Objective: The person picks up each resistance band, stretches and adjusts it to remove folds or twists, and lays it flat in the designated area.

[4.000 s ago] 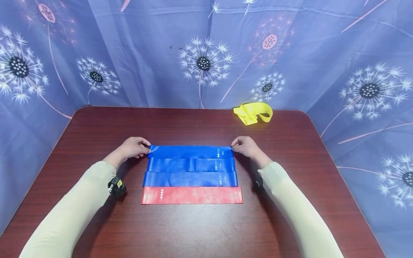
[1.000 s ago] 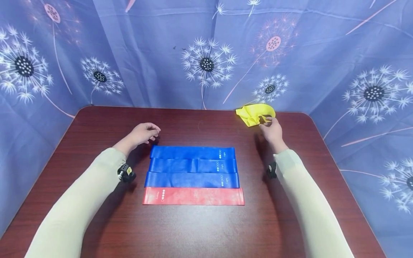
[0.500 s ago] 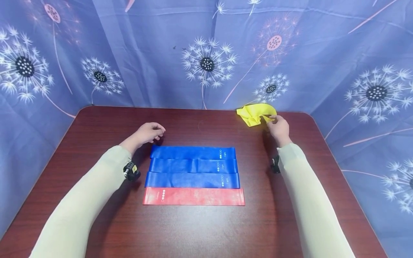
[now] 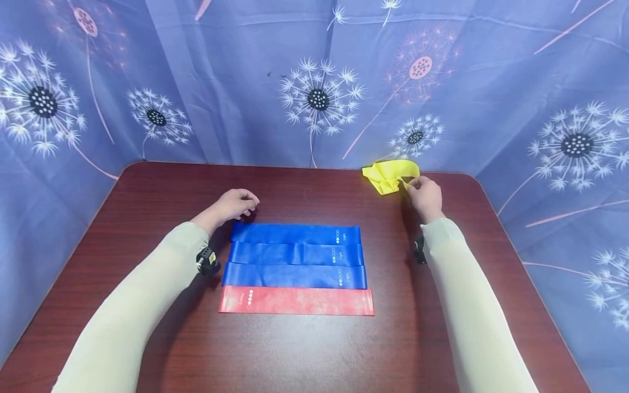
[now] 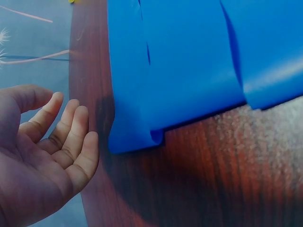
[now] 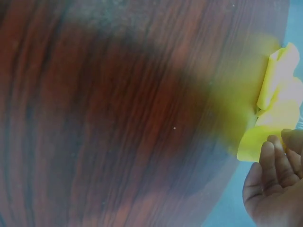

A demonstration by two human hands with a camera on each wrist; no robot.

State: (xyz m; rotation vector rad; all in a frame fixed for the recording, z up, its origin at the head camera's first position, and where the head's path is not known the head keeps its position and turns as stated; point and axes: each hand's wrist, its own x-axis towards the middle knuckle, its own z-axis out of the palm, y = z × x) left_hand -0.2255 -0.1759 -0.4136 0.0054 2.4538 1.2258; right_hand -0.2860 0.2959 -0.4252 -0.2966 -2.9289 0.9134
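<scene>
At the table's back right lies a crumpled yellow resistance band [image 4: 385, 174]. My right hand [image 4: 426, 197] pinches its right end between thumb and fingers; the right wrist view shows the yellow band [image 6: 279, 104] against the fingertips. My left hand [image 4: 233, 204] hovers just beyond the upper left corner of the blue bands, fingers loosely bent and holding nothing. Three blue resistance bands [image 4: 295, 254] marked "Light" lie flat in overlapping rows. Below them, a red band [image 4: 304, 301] marked "Heavy" lies flat. In the left wrist view, the blue band's folded end [image 5: 135, 137] is near my left hand [image 5: 52, 146] without contact.
A dark red-brown wooden table [image 4: 304, 355] carries everything. A blue dandelion-print cloth [image 4: 236, 82] hangs close behind its back edge and at both sides. Small black cameras [image 4: 208, 261] are strapped to both wrists.
Both hands have left the top blue band's ends. My right hand moved to the yellow band and now pinches its end. My left hand drifted up and right. The bands stay in place.
</scene>
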